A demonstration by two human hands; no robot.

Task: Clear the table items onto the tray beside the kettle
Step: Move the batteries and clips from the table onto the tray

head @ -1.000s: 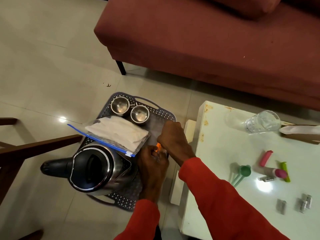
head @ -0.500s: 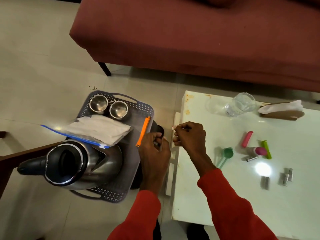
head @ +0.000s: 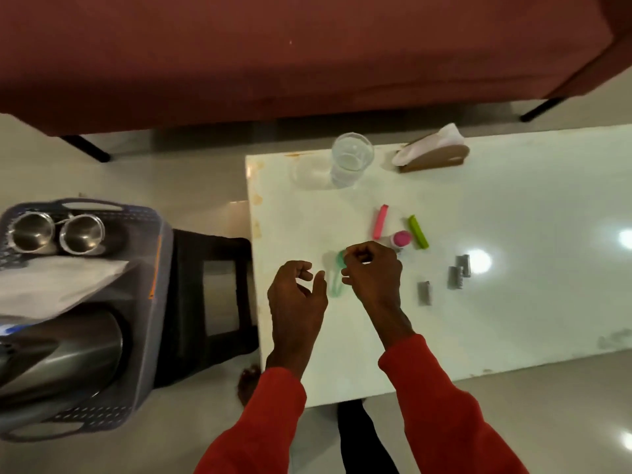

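The grey tray (head: 166, 248) sits at the left with the steel kettle (head: 68, 354), two steel cups (head: 82, 232), a bagged napkin (head: 58, 282) and an orange clip (head: 155, 268) on it. On the white table (head: 513, 319) lie a green measuring spoon (head: 337, 282), a pink clip (head: 380, 222), a green clip (head: 418, 231), a pink-capped bottle (head: 400, 239) and several small silver pieces (head: 425, 293). My left hand (head: 297, 295) hovers with its fingers apart and holds nothing. My right hand (head: 372, 271) is curled, fingertips at the spoon's bowl; a grip is not visible.
A drinking glass (head: 350, 159) and a brown napkin holder (head: 434, 152) stand at the table's far edge. A black stool (head: 212, 292) sits between tray and table. The red sofa (head: 273, 56) runs along the far side. Pale tiled floor surrounds everything.
The orange clip was left on the tray. Both hands moved right from the tray to over the table, and the right hand now reaches the green spoon.
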